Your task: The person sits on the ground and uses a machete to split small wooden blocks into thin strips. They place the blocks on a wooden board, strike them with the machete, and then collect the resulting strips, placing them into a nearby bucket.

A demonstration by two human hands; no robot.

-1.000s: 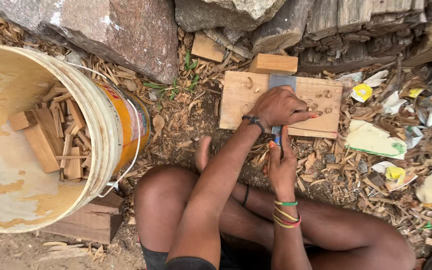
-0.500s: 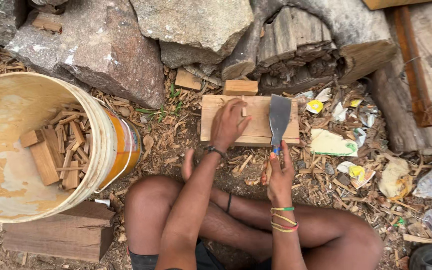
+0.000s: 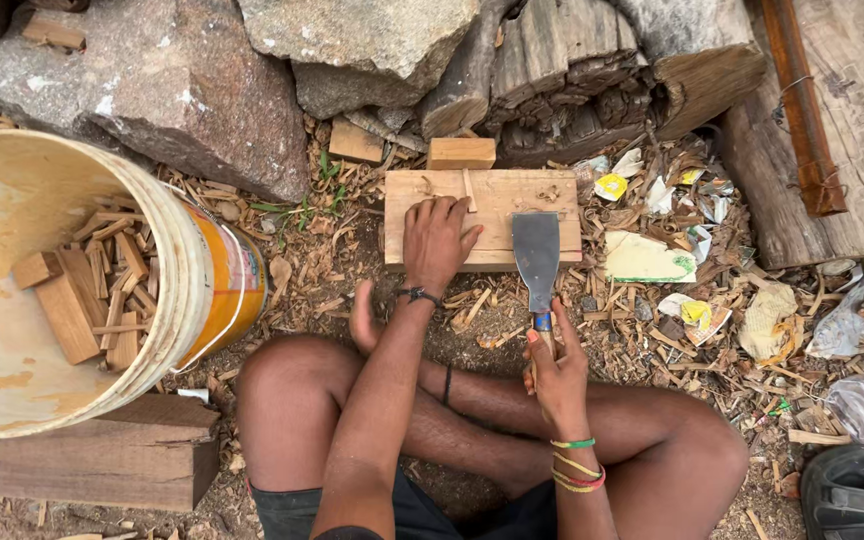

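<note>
One view only, from the head, is given; two bare hands are seen over a flat wooden board [image 3: 482, 215] laid on chip-strewn ground between the crossed legs and a pile of rocks and logs. The left hand [image 3: 437, 240] is laid palm down on the board's left half, its fingers slightly spread and pressed flat on the wood. The right hand [image 3: 555, 372] is closed around the handle of a broad flat-bladed chisel [image 3: 536, 255], fingers wrapped tight; the blade is laid across the board's near right edge, pointing away. A thin wooden sliver [image 3: 468, 190] is seen upright near the board's far edge, just beyond the left fingertips; a small wood block [image 3: 461, 153] is set touching the far edge. A large plastic bucket [image 3: 187, 270] holding cut wood pieces lies tipped on the left.

A risk is judged: the steadying fingers lie beside the blade, so a slip of the chisel could cut them; an unpinned board could shift on loose chips.
</note>
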